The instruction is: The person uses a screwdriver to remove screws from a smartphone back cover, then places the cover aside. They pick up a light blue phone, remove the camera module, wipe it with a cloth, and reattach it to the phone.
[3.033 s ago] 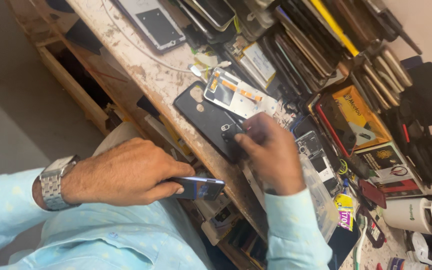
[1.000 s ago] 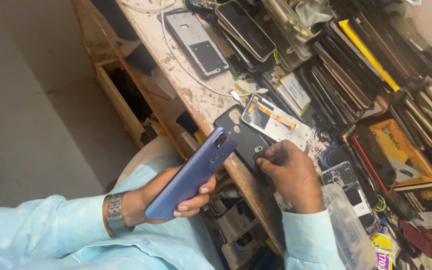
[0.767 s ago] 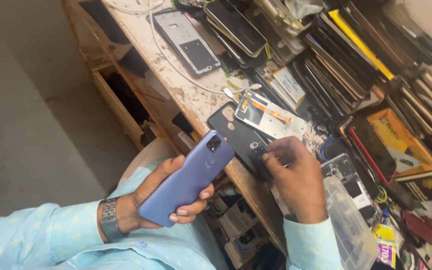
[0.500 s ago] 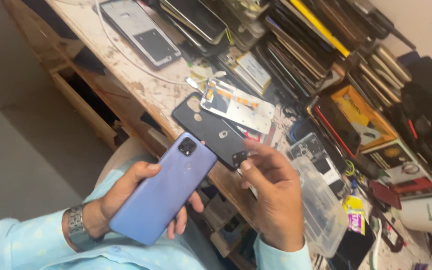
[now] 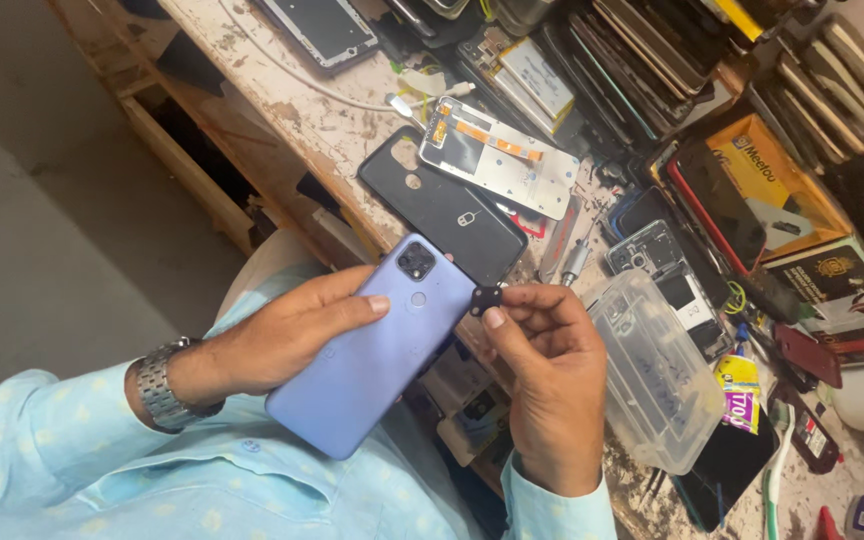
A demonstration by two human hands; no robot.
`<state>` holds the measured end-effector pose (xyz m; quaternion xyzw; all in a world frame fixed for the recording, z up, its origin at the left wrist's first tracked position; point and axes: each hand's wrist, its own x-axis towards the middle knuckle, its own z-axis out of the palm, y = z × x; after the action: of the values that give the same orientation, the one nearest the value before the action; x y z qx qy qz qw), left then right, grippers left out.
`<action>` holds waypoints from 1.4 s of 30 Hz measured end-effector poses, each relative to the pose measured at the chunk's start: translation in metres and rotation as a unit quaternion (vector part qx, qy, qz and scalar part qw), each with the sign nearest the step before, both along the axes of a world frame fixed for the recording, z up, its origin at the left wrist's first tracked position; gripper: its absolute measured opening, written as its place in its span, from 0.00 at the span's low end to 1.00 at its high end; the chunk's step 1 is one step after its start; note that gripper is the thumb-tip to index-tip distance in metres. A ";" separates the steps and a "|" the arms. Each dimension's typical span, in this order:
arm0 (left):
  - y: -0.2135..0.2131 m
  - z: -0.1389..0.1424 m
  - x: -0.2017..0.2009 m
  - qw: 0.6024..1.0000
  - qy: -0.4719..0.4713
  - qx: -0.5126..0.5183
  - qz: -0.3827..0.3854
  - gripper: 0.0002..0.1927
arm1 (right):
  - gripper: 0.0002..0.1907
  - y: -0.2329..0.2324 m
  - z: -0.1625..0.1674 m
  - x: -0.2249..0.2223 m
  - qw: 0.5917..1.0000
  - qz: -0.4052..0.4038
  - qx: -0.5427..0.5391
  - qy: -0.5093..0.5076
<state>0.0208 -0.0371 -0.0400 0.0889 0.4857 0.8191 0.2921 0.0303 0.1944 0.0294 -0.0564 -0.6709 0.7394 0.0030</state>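
My left hand [image 5: 282, 340] holds a lavender-blue smartphone [image 5: 377, 345] with its back and square camera block facing up, thumb laid across it. My right hand [image 5: 552, 380] pinches a small black square part [image 5: 487, 297] between thumb and forefinger, right beside the phone's upper edge. Just beyond both hands a black phone back cover [image 5: 447, 205] lies on the worn workbench [image 5: 282, 100]. A white phone panel with orange strips [image 5: 502, 155] rests partly over that cover.
A clear plastic box [image 5: 652, 380] sits right of my right hand. Stacks of phones and screens [image 5: 652, 60] fill the back of the bench, with an orange box [image 5: 772, 190], a framed phone chassis [image 5: 317, 25] and a white cable [image 5: 292, 75]. Open shelves [image 5: 192, 130] lie under the bench.
My left hand lifted the lavender phone from below the bench edge and turned its back up. My right hand left the black cover and now holds a small black part beside the phone.
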 end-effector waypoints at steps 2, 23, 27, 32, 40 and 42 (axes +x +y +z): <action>-0.001 0.000 -0.002 0.998 0.049 -0.039 -0.005 0.23 | 0.10 0.001 -0.001 0.000 1.000 -0.002 0.015 0.004; -0.002 0.024 -0.011 0.951 0.210 -0.220 -0.049 0.27 | 0.08 0.002 0.025 -0.006 0.984 0.060 0.167 -0.023; -0.001 0.031 -0.013 0.938 0.199 -0.270 -0.082 0.29 | 0.07 0.006 0.029 -0.018 0.980 0.105 0.156 -0.058; 0.000 0.035 -0.016 0.938 0.219 -0.250 -0.099 0.26 | 0.06 0.008 0.030 -0.026 0.964 0.145 0.213 -0.068; 0.000 0.032 -0.018 0.937 0.219 -0.247 -0.114 0.28 | 0.07 0.003 0.032 -0.028 0.963 0.149 0.204 -0.093; 0.000 0.031 -0.018 0.939 0.214 -0.245 -0.114 0.28 | 0.07 0.003 0.032 -0.028 0.964 0.151 0.196 -0.091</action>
<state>0.0024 -0.0375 -0.0094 0.2422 0.7090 0.5977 0.2854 0.0019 0.1970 0.0614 -0.0198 -0.8009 0.5768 -0.1593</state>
